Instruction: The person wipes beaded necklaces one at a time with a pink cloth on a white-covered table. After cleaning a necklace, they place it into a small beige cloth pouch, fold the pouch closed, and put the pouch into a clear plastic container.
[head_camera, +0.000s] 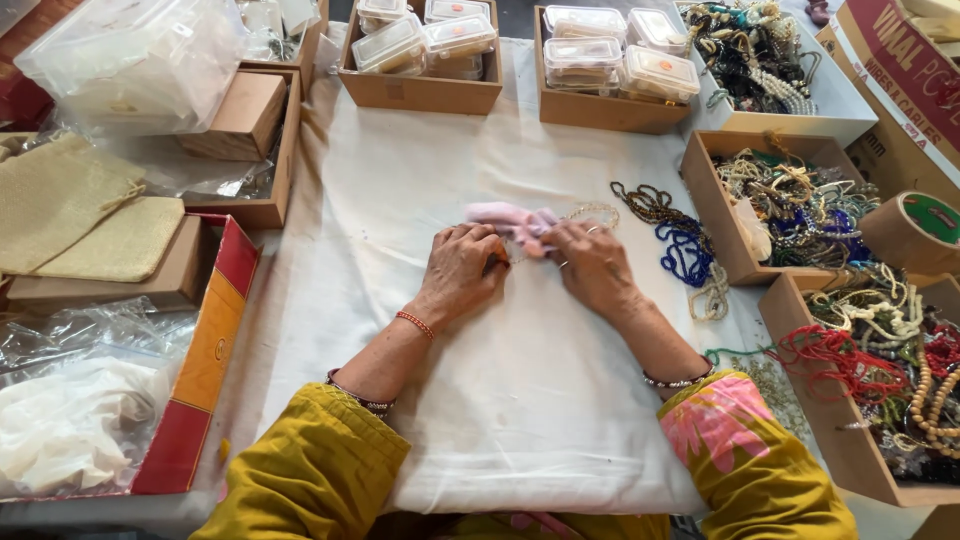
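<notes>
we see both hands meeting at center of the white cloth (500, 400). left hand (462, 268) curled, fingers together, tips pinching the near end of a small pink pouch (510, 222). right hand (592, 265) at 3 o'clock of the left, fingers closed on the pouch's other end, the two hands almost touching. pouch sits just at 12 o'clock of the knuckles, partly hidden by them. a pale bead necklace (592, 212) lies touching the pouch at its 3 o'clock side. dark brown bead strand (650, 203) and blue bead strand (684, 250) further out at 3 o'clock. wooden tray of mixed necklaces (800, 195) at 2 o'clock, clear plastic boxes (610, 55) at 12 o'clock, burlap bags (85, 215) at 9 o'clock.
</notes>
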